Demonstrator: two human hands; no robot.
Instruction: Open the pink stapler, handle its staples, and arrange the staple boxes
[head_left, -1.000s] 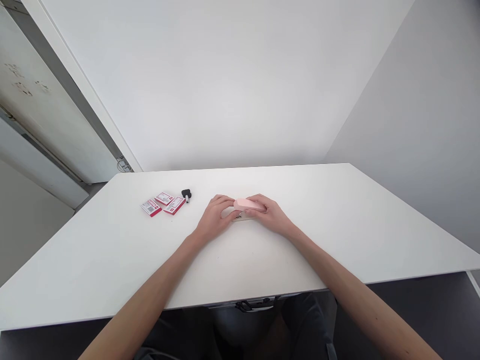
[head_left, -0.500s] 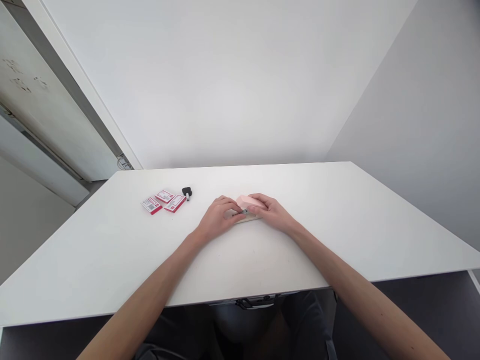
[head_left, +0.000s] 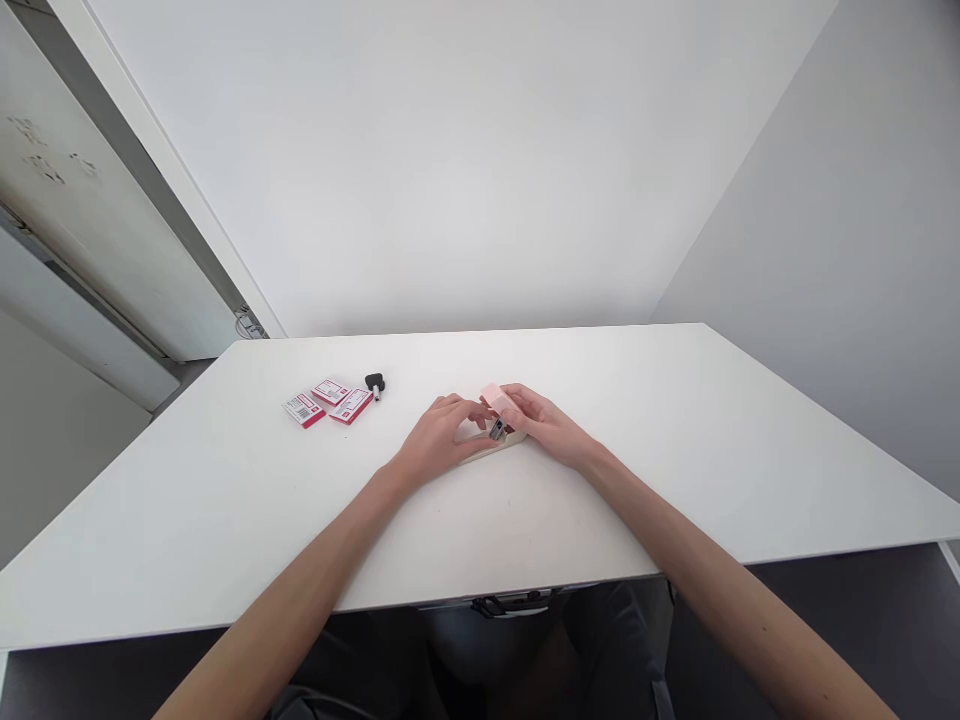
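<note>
A stapler point(head_left: 493, 396), as far as its shape shows, has a pink top and a pale base point(head_left: 480, 455) that lies low over the table. My right hand point(head_left: 546, 424) is closed around the pink top, which tilts up from the base. Curled at the near left side, my left hand point(head_left: 441, 434) has thumb and fingers at the metal part point(head_left: 498, 428) between top and base. Fingers cover much of the stapler, so I cannot tell whether a small piece is pinched there.
Three small red-and-white boxes point(head_left: 351, 406) with printed labels lie at the left on the white table point(head_left: 630, 380). Beside them is a small black item point(head_left: 374, 382) with a silver tip. A white wall point(head_left: 465, 200) rises behind the table.
The pink top has turned and tilts more steeply, showing more of the metal part. The pale base has swung slightly towards me at its left end. Both hands shifted only a little.
</note>
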